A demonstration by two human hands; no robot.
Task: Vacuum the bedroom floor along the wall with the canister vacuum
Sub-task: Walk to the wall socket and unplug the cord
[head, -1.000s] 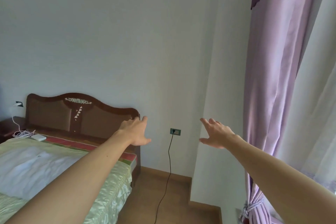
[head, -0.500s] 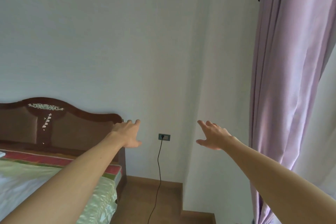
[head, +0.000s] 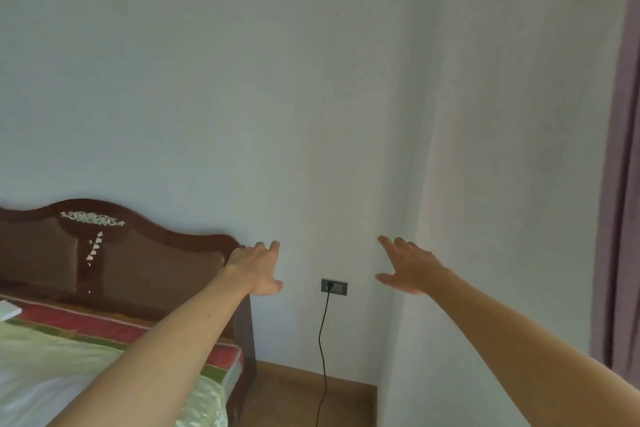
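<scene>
Both arms reach straight out toward the white wall. My left hand [head: 258, 269] is open, palm down, fingers apart, in front of the headboard's right end. My right hand [head: 408, 267] is open too, fingers spread, level with a jutting wall corner. Neither holds anything. Between them a dark wall socket [head: 334, 287] has a black plug in it, and its black cord [head: 322, 350] hangs down to the wooden floor [head: 304, 399]. The canister vacuum itself is out of view.
A bed with a dark wooden headboard [head: 138, 260] and a green-and-red cover [head: 69, 350] fills the lower left. A white wall pier [head: 485, 253] juts out on the right. A purple curtain [head: 620, 253] hangs at the right edge.
The view has swung left and slightly up: the curtain has slid toward the right edge and more headboard shows. Both hands stay outstretched and open, much as before.
</scene>
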